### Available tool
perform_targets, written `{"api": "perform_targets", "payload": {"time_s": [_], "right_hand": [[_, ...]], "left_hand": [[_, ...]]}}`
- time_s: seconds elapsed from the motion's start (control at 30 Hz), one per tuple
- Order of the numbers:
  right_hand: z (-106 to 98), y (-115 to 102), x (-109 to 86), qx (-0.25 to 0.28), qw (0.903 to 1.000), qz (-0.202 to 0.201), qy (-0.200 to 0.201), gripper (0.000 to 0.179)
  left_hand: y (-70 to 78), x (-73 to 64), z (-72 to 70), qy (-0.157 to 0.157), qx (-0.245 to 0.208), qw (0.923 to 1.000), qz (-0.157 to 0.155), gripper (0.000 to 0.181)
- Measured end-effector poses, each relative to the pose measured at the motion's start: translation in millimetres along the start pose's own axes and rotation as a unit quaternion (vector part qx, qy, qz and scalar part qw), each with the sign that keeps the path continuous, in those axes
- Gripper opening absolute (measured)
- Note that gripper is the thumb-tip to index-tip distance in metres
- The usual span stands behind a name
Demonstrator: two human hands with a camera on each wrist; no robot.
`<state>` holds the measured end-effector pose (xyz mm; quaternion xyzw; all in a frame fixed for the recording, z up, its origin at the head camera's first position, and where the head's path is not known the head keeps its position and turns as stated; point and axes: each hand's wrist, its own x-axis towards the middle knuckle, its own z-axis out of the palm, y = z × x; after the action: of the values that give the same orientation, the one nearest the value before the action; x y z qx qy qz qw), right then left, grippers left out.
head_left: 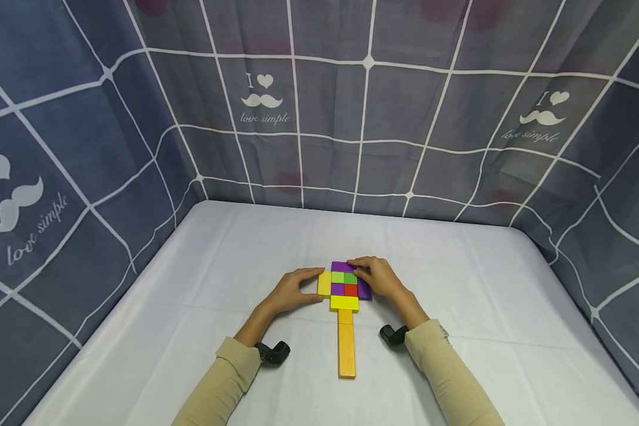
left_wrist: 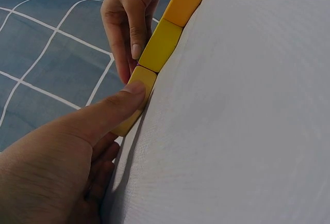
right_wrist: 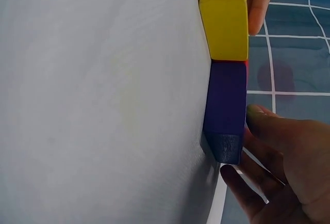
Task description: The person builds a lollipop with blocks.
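Note:
A flat arrangement of coloured blocks lies on the white table. My left hand (head_left: 289, 291) grips the yellow block (head_left: 324, 284) on its left side, thumb at the near end and fingers at the far end. My right hand (head_left: 379, 276) reaches over the far right corner; its thumb and forefinger pinch the purple block (head_left: 338, 266) along the top. Between the hands sit small cubes: green (head_left: 350, 277), purple (head_left: 338, 289) and red (head_left: 351, 290). On the right side stands a darker purple block (right_wrist: 225, 97), partly hidden by the right hand in the head view.
A bright yellow block (head_left: 344, 304) borders the near side. From it a short orange block (head_left: 345, 316) and a long one (head_left: 347, 349) run toward me. White cloth covers the table (head_left: 234, 254). Grey-blue checked curtains (head_left: 330, 100) enclose the back and sides.

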<state>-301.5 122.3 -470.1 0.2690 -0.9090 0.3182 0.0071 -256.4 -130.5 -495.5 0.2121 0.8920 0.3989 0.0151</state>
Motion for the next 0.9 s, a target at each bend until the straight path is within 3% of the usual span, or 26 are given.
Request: {"api": "perform_targets", "payload": {"time_s": [0.2, 0.37, 0.9], "right_hand": [[1, 3, -1.0, -0.006, 0.9997, -0.02, 0.013, 0.031], [-4, 2, -3.5, -0.01, 0.9998, -0.008, 0.014, 0.031], [-28, 0, -17.0, -0.006, 0.9987, 0.009, 0.05, 0.027]], "left_hand": [[-0.1, 1.3, -0.6, -0.007, -0.004, 0.9997, 0.023, 0.069], [-1.6, 1.4, -2.4, -0.007, -0.015, 0.9993, 0.035, 0.074], [-3.8, -0.3, -4.8, 0.011, -0.018, 0.9998, -0.002, 0.067]]}}
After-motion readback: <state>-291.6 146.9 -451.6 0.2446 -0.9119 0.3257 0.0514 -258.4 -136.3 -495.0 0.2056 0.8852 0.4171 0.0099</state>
